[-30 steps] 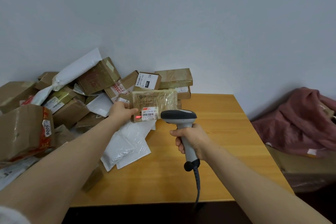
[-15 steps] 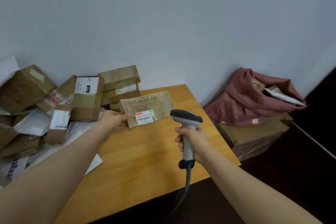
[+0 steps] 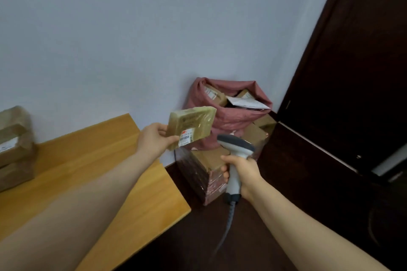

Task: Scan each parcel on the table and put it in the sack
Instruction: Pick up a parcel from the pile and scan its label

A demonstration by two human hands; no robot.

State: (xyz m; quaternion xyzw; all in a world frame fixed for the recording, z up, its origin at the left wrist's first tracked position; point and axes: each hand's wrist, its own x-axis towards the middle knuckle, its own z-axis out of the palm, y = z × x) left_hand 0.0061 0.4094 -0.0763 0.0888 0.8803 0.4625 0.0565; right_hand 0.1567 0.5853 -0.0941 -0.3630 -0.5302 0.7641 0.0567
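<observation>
My left hand [image 3: 154, 139] pinches a flat brown parcel [image 3: 190, 126] by its left end, white barcode label facing me. The parcel hangs in the air past the table's right edge, in front of the pink sack [image 3: 229, 121]. The sack stands open against the wall on a stack of cardboard boxes, with several parcels inside. My right hand [image 3: 241, 171] grips the handle of a grey barcode scanner [image 3: 235, 149], its head just below and right of the parcel. Its cable hangs down toward the floor.
The wooden table [image 3: 99, 171] fills the lower left. Taped brown parcels [image 3: 15, 145] sit at its far left edge. A cardboard box [image 3: 209, 171] stands on the dark floor under the sack. A dark door [image 3: 352, 72] stands at the right.
The view has swung right, away from the parcel pile. My left hand has carried the parcel off the table toward the sack. The scanner hand has moved right with it.
</observation>
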